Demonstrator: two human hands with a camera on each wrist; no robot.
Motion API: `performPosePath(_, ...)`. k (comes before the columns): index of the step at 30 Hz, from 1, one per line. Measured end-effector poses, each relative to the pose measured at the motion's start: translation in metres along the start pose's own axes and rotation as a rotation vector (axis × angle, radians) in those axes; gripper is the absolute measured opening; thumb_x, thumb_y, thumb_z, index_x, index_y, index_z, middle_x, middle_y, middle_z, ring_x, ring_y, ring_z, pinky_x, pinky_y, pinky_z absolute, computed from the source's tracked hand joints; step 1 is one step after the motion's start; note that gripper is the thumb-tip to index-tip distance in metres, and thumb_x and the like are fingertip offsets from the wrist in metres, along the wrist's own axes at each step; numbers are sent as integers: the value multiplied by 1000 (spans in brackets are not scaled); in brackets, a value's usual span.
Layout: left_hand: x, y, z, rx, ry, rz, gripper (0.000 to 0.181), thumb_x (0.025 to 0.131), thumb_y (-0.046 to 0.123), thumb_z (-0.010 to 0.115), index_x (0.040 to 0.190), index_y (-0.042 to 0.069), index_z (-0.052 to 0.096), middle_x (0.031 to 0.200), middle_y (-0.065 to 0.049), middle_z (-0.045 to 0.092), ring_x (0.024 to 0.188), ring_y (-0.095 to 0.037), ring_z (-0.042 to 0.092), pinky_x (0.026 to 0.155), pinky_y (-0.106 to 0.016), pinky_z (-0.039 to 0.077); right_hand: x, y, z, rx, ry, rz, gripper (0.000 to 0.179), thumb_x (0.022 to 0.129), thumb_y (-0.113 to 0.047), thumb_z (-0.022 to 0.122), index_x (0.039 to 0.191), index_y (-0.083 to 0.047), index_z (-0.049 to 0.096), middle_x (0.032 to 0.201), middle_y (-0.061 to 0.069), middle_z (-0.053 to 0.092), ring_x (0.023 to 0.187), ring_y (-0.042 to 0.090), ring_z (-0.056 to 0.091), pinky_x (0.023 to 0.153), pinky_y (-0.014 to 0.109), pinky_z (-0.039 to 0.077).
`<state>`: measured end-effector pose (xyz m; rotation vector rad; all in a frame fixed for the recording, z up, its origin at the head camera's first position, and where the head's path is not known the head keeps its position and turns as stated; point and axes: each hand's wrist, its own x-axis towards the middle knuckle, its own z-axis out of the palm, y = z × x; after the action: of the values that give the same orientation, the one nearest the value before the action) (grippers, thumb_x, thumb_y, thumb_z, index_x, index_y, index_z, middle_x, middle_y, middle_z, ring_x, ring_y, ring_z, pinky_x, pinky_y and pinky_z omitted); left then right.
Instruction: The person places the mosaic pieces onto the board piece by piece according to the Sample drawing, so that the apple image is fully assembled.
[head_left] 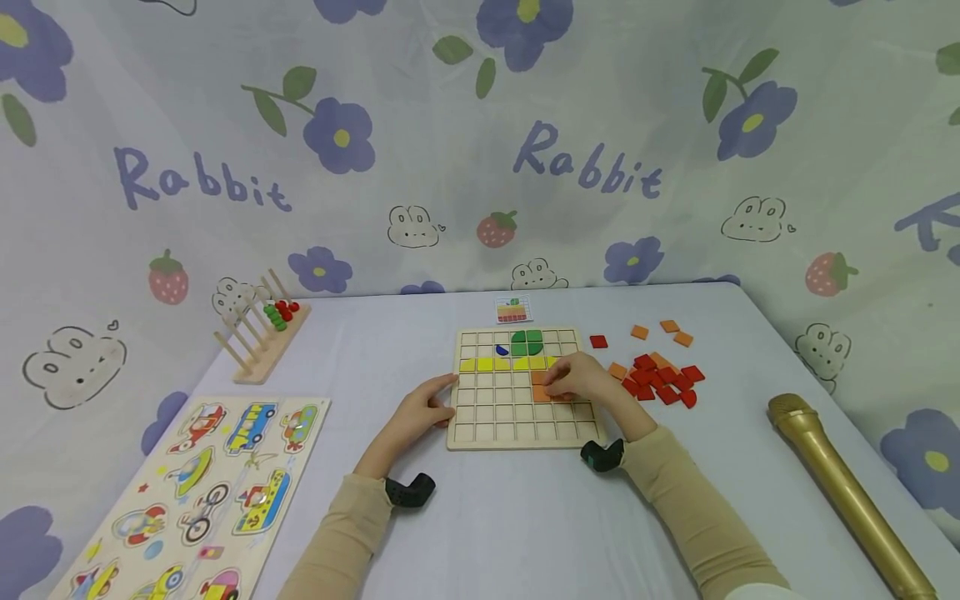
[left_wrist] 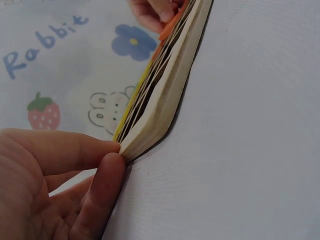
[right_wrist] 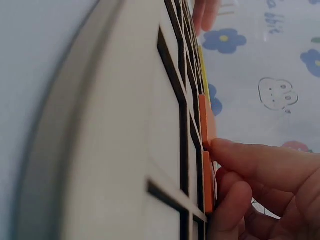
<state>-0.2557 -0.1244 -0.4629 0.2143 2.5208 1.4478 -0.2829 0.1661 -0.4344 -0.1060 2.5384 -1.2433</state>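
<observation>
A light wooden grid board (head_left: 491, 408) lies on the table with its dark grid lines upward. The left hand (head_left: 423, 406) touches its left edge, index finger and thumb against the rim. Over the board's middle right, the right hand (head_left: 581, 379) pinches an orange square tile (right_wrist: 207, 182) between thumb and index finger. Another orange tile (right_wrist: 205, 120) sits beside it, under the index fingertip. Farther back on the grid are a row of yellow pieces (head_left: 485, 364), green rounded pieces (head_left: 527, 342) and a small blue piece (head_left: 502, 350).
Red tiles (head_left: 663, 379) lie heaped right of the board, with orange tiles (head_left: 640, 332) behind. A pattern card (head_left: 513, 309) is behind the board. A bead stand (head_left: 273, 342) and picture puzzle (head_left: 217, 467) lie left; a gold microphone (head_left: 840, 483) lies at the far right.
</observation>
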Motion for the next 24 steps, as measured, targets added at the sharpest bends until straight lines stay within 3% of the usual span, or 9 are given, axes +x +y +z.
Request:
performPosePath(6, -2, 1, -1, -12, 1, 9, 58, 82, 6, 64, 137, 12, 45, 75, -8, 55, 65, -14, 55, 63, -26, 45, 1, 1, -6, 17, -15, -32, 14, 77, -11, 73, 88, -6, 67, 82, 5, 60, 69, 17, 51, 60, 25, 44)
performPosePath(10, -1, 1, -1, -8, 1, 8, 58, 82, 5, 64, 137, 11, 46, 75, -8, 55, 65, -14, 55, 62, -26, 45, -1, 7, -30, 64, 12, -39, 22, 79, -13, 71, 98, -2, 65, 88, 6, 58, 73, 16, 51, 62, 26, 45)
performPosePath(17, 0, -2, -1, -12, -6, 18, 57, 83, 5, 64, 136, 12, 47, 75, -8, 55, 65, -14, 55, 62, -27, 46, -14, 37, -82, 176, 125, 62, 37, 85, -14, 64, 117, 4, 55, 93, 3, 56, 71, 14, 53, 66, 25, 47)
performPosePath(21, 0, -2, -1, -17, -9, 18, 57, 82, 4, 64, 136, 12, 46, 74, -8, 55, 65, -14, 56, 62, -27, 46, -15, 52, -94, 180, 107, 122, 42, 85, -15, 65, 120, 4, 53, 87, 0, 62, 79, 15, 56, 70, 24, 47)
performPosePath(24, 0, -2, -1, -14, -10, 15, 58, 82, 5, 64, 137, 12, 46, 74, -8, 55, 65, -14, 56, 62, -26, 46, -14, 56, -95, 106, 79, 167, 44, 82, -19, 67, 120, 1, 55, 91, 4, 64, 86, 19, 53, 71, 27, 44)
